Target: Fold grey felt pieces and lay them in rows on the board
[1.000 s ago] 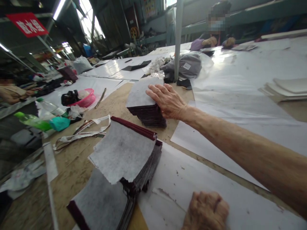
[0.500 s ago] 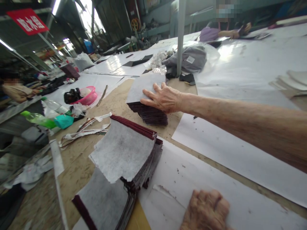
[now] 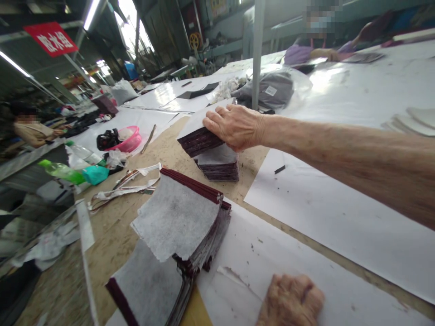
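My right hand (image 3: 234, 127) grips a stack of dark maroon cut pieces (image 3: 199, 141) with a pale backing on top. Its fingers lie over the top edge, and the thumb is hidden. This stack is tilted up off a lower stack of the same kind (image 3: 219, 167). Low in the view, my left hand (image 3: 290, 301) rests closed on a white sheet (image 3: 244, 253), and whatever its fingers hold is hidden. To its left sits another pile of pale-backed maroon pieces (image 3: 180, 213), with a further pile (image 3: 146, 280) nearer me, both slightly curled.
A metal post (image 3: 257, 54) rises behind the stacks, beside a grey bag in clear plastic (image 3: 272, 88). On the left are a pink basin (image 3: 131, 140), a green bottle (image 3: 61, 172) and white strips (image 3: 125, 192). A co-worker in purple sleeves (image 3: 297, 54) sits across the table.
My right hand has closed on the upper part of the far stack and raised it, exposing the lower stack's pale top. My left hand stays nearly in place.
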Demonstrator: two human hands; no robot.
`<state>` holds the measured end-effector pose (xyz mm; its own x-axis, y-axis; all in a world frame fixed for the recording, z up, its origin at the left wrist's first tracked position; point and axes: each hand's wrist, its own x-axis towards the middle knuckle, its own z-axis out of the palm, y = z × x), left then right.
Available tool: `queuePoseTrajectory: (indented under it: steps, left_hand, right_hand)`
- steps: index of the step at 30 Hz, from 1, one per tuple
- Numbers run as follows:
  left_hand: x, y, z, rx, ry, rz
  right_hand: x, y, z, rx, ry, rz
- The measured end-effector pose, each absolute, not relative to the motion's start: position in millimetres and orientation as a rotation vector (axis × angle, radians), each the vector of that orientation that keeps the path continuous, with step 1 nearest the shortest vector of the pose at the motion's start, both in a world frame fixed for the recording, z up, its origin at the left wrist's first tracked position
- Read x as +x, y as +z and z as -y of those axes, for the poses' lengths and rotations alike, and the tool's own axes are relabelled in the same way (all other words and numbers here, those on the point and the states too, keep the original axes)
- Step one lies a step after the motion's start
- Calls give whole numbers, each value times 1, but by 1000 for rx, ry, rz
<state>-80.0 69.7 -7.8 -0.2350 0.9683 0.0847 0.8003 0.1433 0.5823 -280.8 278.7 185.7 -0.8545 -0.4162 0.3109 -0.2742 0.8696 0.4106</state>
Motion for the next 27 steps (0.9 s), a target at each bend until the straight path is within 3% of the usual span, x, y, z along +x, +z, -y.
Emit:
queuePoseTrajectory:
  steps: [5, 10, 14, 17, 21, 27]
  left_hand:
    - [-80, -14, -71, 1710, 752, -2095]
    - [-80, -15, -72, 1707, 774, -2075]
    - [-79, -14, -70, 1697, 748, -2123]
    - [-77, -15, -67, 1703, 773, -2103]
    - [-78, -20, -65, 1756, 783, -2070]
    - [-81, -27, -65, 1868, 758, -2094]
  right_hand:
    - [-241, 208, -290, 414, -391, 2641]
    - [-144, 209, -305, 258, -254, 2614]
    - [-23, 177, -296, 293, -295, 2535]
    - [75, 148, -264, 369, -522, 2717]
    - [178, 111, -219, 372, -562, 2905]
    - [246, 60, -181, -241, -415, 2824]
